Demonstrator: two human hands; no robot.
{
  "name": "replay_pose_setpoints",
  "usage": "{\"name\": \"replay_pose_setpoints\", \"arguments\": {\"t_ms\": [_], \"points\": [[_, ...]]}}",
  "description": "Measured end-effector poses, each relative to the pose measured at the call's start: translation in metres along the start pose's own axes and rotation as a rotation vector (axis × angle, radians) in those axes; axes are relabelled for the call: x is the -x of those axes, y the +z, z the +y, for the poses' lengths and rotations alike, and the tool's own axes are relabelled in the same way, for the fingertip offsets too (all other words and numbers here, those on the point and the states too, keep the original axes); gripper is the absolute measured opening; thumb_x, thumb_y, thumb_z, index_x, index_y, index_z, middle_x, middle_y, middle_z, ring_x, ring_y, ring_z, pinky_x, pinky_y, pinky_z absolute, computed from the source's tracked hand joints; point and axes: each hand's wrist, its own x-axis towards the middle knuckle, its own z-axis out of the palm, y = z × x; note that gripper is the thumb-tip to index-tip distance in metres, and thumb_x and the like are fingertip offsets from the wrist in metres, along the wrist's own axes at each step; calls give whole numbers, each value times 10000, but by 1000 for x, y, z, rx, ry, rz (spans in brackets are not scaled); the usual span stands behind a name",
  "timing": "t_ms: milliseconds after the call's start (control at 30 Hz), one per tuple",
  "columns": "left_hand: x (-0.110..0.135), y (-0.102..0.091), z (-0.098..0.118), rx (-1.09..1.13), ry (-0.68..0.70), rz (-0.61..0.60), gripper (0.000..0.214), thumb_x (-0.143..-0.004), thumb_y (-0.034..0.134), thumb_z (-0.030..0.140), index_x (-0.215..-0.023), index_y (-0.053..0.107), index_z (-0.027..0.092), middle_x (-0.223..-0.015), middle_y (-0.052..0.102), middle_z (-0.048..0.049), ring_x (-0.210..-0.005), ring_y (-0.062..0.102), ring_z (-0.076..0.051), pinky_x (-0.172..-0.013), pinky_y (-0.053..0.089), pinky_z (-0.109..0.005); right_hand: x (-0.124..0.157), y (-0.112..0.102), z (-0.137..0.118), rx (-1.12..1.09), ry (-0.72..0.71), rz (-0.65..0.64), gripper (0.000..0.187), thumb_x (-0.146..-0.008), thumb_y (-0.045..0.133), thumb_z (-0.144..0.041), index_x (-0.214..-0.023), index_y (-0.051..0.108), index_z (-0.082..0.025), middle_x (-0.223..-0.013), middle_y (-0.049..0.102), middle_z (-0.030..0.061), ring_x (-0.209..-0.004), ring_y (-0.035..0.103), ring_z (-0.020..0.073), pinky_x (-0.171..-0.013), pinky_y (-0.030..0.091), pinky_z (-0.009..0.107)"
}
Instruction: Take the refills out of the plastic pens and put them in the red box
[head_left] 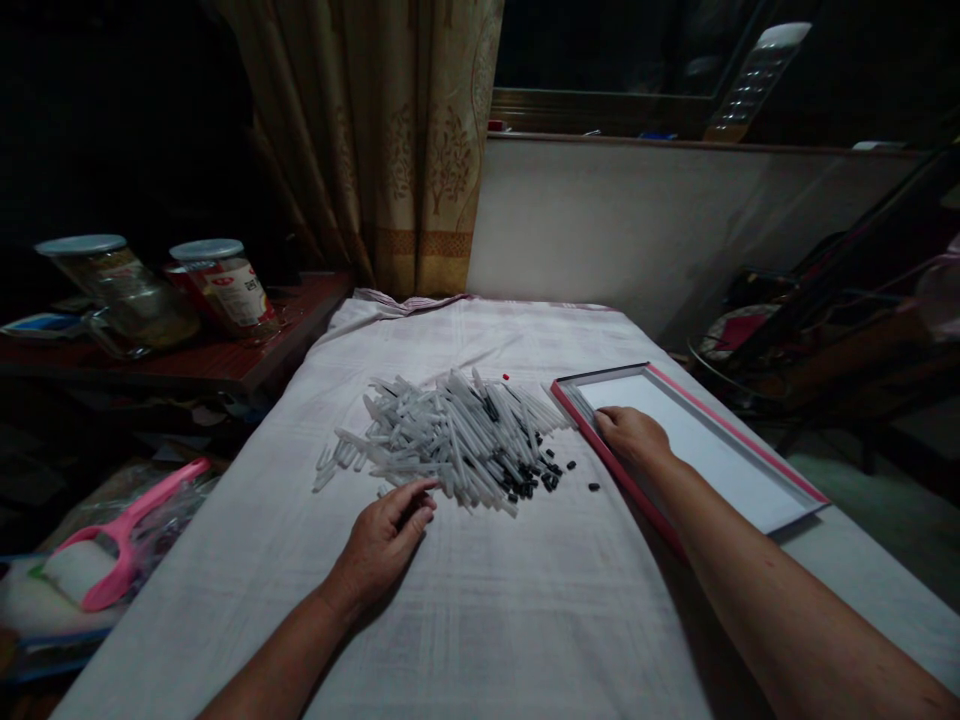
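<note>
A loose heap of thin translucent plastic tubes, which look like pen barrels, lies on the bed-like surface in front of me. Small black caps are scattered at its right edge. My left hand rests at the heap's near side, thumb and fingers apart, fingertips close to the tubes. To the right is a shallow white box with pink-red sides. My right hand reaches into its left end, fingers together and bent down at a row of tubes lying along the wall. Its fingertips are partly hidden.
A pale checked cloth covers the surface. At left, a dark red table carries lidded jars. Below it a pink peeler-like tool lies on plastic bags. A curtain and a wall stand behind. One red bit lies beyond the heap.
</note>
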Motion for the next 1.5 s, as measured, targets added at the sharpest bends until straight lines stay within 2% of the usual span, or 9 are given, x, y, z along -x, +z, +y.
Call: {"name": "replay_pose_setpoints", "arguments": {"t_ms": [300, 500, 600, 733, 1000, 1100, 1200, 1300, 1500], "points": [[-1, 1, 1, 23, -15, 10, 346, -876, 561, 356, -1164, 701, 223, -938, 768, -54, -856, 720, -192, -802, 547, -288, 4, -10, 3, 33, 24, 48, 415, -953, 461, -369, -1182, 760, -194, -1172, 755, 132, -1042, 700, 301, -742, 497, 328], [-1, 1, 2, 30, -8, 1, 227, -875, 555, 383, -832, 695, 209, -745, 706, -21, -695, 657, -170, -677, 506, -253, 30, -25, -26, 20, -29, 160, 437, -987, 390, -355, -1178, 745, -186, -1215, 718, 143, -1080, 668, 285, -758, 470, 320], [-1, 0, 4, 25, -7, 1, 264, -886, 542, 408, -750, 641, 205, -670, 645, -1, -647, 611, -154, -631, 470, -234, 48, -24, -57, -2, -136, 122, 402, -972, 447, -458, -1036, 787, -254, -1048, 773, 81, -954, 701, 248, -718, 460, 292], [-1, -1, 4, 18, -6, -10, 403, -924, 480, 478, -646, 572, 201, -573, 563, 14, -560, 558, -141, -566, 431, -225, 64, -16, -89, 13, -225, -24, 423, -930, 496, -508, -920, 798, -213, -938, 781, 126, -905, 713, 281, -714, 462, 319], [-1, 0, 4, 3, 21, -17, 349, -907, 524, 450, -693, 647, 203, -645, 634, -12, -644, 609, -162, -639, 472, -244, 78, -12, -88, -51, -219, -5, 340, -938, 464, -309, -963, 778, -180, -985, 781, 129, -913, 715, 258, -717, 450, 304], [0, 1, 4, 21, 10, -24, 281, -890, 552, 433, -855, 721, 212, -789, 710, -36, -710, 654, -171, -690, 505, -261, 101, -7, -92, -116, -379, 16, 275, -955, 503, -321, -960, 758, -219, -997, 767, 59, -935, 697, 196, -757, 440, 257], [-1, -1, 5, 140, -49, -14, 329, -848, 615, 454, -1039, 744, 219, -919, 744, -58, -776, 680, -183, -729, 529, -281, 124, 5, -107, -177, -696, 10, 181, -920, 586, -285, -927, 751, -211, -926, 747, 49, -849, 683, 175, -720, 431, 248], [-4, -5, 7, 330, -147, 22, 410, -753, 717, 526, -996, 758, 199, -921, 743, -67, -782, 661, -190, -723, 532, -289, 139, 16, -125, -188, -890, -3, 152, -909, 626, -286, -953, 751, -213, -911, 741, 49, -796, 672, 166, -659, 418, 245], [-7, -10, 9, 457, -250, 73, 570, -772, 632, 709, -914, 696, 161, -834, 713, -60, -615, 595, -131, -571, 489, -241, 133, 12, -138, -171, -933, -53, 214, -951, 586, -348, -969, 762, -228, -910, 747, 46, -826, 689, 173, -665, 426, 245]]}}
